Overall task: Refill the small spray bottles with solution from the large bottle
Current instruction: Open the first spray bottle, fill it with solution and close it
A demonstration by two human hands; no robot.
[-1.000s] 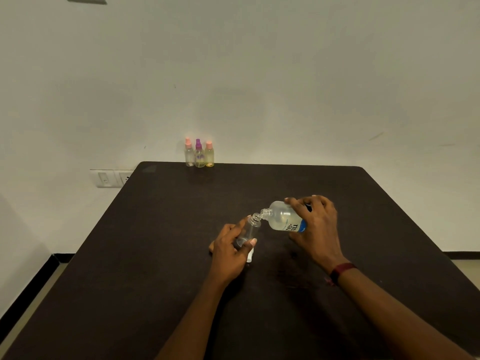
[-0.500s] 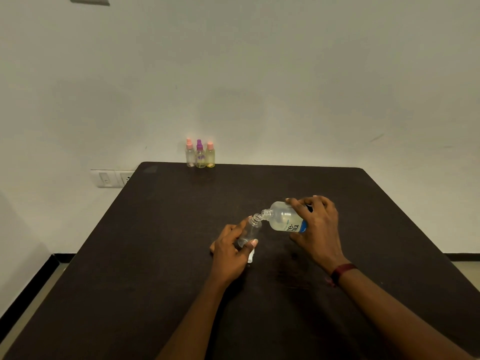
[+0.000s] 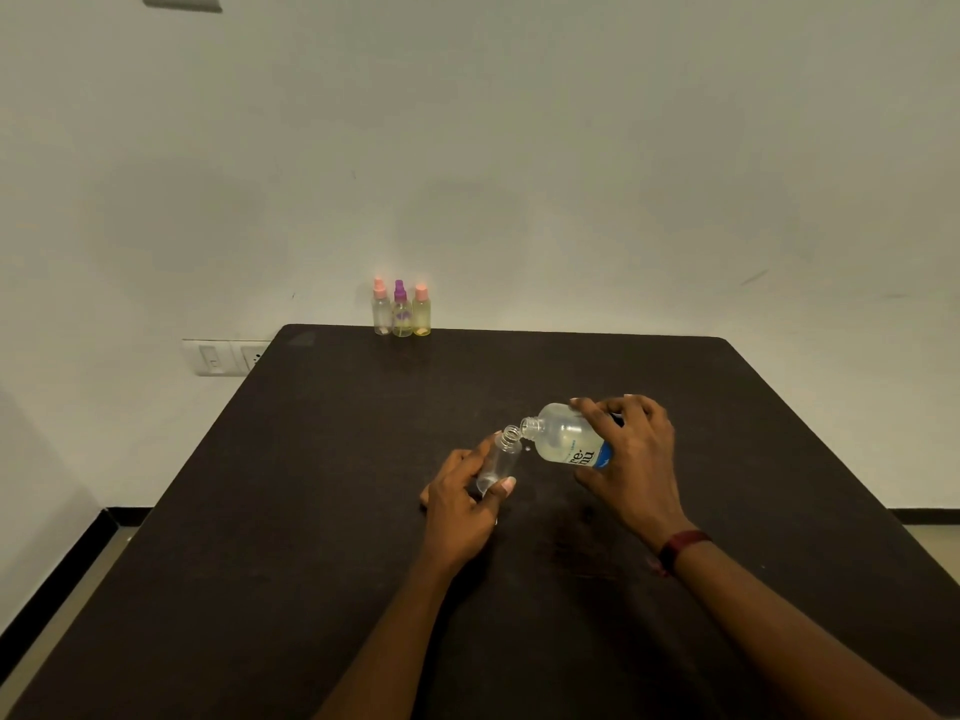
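Note:
My left hand grips a small clear spray bottle with its top off, tilted slightly to the right above the dark table. My right hand holds the large clear bottle with a blue-and-white label, tipped on its side so that its open mouth is right at the small bottle's threaded neck. A small white piece shows under my left hand; what it is cannot be made out.
Three small spray bottles stand in a row at the table's far edge against the wall, two with pink tops and one with a purple top. A wall socket plate sits left of the table.
Both hands and both bottles hold almost the same pose. The large bottle stays tipped at the small bottle's neck.

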